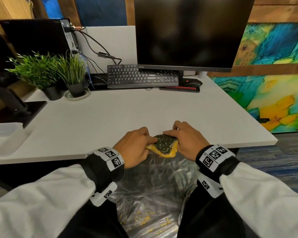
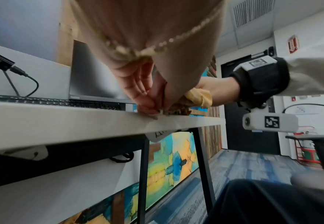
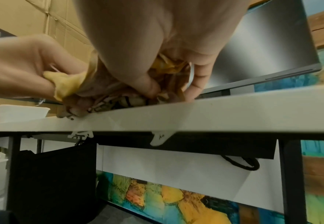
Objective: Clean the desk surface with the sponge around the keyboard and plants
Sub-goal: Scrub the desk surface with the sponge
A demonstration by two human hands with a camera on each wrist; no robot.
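Both hands, the left hand (image 1: 136, 146) and right hand (image 1: 186, 141), pinch the yellow-and-green sponge (image 1: 164, 146) at the near edge of the white desk (image 1: 110, 114), seemingly readying it, so wiping toward the keyboard (image 1: 141, 76) and plants (image 1: 48, 71), below the dark monitor (image 1: 187, 31), comes next.

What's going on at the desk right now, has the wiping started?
Not visibly. The person holds the sponge, yellow with a dark dotted scrub face, in both hands at the near edge of the desk. The left hand grips its left end and the right hand its right end, so it looks bunched between them. The keyboard sits at the back under the monitor, and the two potted plants stand at the back left, all well away from the sponge.
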